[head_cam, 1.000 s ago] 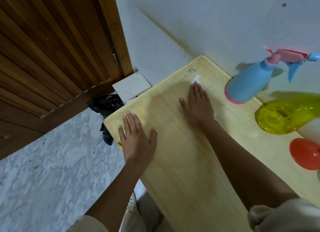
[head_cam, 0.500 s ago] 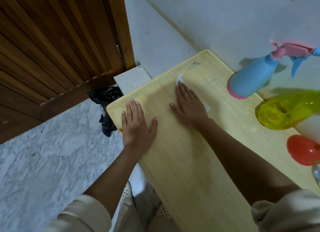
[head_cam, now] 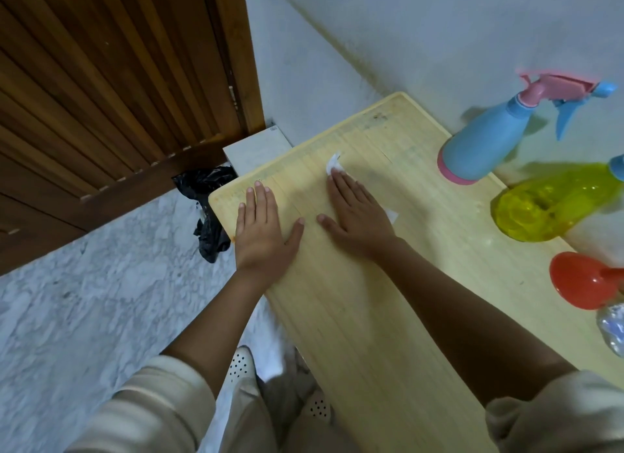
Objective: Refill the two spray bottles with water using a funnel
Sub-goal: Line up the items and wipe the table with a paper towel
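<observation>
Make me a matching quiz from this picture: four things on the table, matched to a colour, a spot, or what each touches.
1 blue spray bottle
2 yellow spray bottle
3 funnel
4 right hand

A flat on a white paper scrap
B between the other bottle and the funnel
C pink base and trigger
D red

Pairs: 1-C, 2-B, 3-D, 4-A

The yellow spray bottle [head_cam: 553, 202] runs off the right edge, head cut off. Below it the red funnel [head_cam: 580, 280] loses its spout to the same edge, and a clear object [head_cam: 613, 331] further down is too blurred to identify. Left of the bottle, the right hand [head_cam: 358, 216] covers most of a white scrap [head_cam: 334, 162].
</observation>
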`<state>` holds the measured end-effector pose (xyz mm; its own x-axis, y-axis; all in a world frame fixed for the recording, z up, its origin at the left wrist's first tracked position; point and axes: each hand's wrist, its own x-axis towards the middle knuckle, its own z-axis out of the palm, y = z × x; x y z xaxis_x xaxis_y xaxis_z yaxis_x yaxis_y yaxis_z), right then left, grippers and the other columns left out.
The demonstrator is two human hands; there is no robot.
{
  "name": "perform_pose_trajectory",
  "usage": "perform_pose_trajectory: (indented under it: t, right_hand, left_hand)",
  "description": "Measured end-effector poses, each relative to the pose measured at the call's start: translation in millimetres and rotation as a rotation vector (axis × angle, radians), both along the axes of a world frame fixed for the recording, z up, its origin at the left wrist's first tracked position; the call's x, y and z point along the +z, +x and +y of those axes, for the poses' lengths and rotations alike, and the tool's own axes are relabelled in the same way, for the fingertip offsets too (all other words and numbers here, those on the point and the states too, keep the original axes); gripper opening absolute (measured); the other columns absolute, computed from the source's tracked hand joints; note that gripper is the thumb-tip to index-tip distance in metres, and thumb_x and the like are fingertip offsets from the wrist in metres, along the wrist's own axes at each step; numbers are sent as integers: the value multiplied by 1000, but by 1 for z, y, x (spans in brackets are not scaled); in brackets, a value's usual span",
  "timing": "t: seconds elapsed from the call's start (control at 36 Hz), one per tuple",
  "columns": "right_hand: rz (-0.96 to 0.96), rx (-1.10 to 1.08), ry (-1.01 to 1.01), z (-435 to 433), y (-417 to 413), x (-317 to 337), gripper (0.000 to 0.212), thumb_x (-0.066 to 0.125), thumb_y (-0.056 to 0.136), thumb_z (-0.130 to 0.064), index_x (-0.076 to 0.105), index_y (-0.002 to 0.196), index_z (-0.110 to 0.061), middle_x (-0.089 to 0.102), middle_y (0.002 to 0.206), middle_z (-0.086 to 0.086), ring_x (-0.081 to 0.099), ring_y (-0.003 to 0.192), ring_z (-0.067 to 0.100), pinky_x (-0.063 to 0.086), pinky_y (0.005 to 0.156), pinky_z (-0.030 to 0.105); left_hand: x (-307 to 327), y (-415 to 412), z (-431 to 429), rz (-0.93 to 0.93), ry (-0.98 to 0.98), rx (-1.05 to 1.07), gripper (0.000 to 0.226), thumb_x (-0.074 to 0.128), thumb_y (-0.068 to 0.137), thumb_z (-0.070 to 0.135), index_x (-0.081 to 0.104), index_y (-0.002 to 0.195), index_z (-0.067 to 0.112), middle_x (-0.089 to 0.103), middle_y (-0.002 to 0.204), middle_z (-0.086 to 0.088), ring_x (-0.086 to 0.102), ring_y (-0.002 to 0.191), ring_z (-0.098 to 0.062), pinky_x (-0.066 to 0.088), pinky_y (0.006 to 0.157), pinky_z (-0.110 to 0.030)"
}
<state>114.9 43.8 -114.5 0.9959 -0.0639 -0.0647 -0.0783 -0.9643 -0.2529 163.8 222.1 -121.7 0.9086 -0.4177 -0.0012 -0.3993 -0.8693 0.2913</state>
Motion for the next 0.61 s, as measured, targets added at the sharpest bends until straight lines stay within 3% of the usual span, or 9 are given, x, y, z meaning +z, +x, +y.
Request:
perform_pose_trajectory:
  t: [0.28,0.33,0.42,0.61]
  right_hand:
    - [0,67,-17,12,-15,-1,79,3,91,-56,12,148,-3,10,158,14,6,147,19,-3,116,28]
    - [-7,74,0,16,-20,-1,79,0,92,-56,19,147,-2,18,156,15,14,146,21,1,116,28]
    - [-22,80,24,23,-31,-1,71,12,95,-51,24,146,-3,24,155,14,21,144,23,7,117,30]
    - [-11,99,21,35,-62,0,68,15,94,-49,13,150,-10,13,158,7,9,147,15,-5,115,24]
  left_hand:
    - [-3,9,19,33,-3,-143,88,5,85,66,3,151,8,-4,160,-6,-7,147,-17,-6,116,-28]
    - [-4,9,19,34,-2,-142,86,6,86,65,3,151,8,-4,160,-6,-6,147,-17,-5,117,-30]
    - [-3,9,19,40,5,-149,83,9,90,62,4,150,7,-3,160,-7,-6,147,-18,-4,118,-32]
    - [0,7,19,43,15,-148,73,24,98,53,7,151,5,0,160,-9,-4,148,-21,0,119,-35]
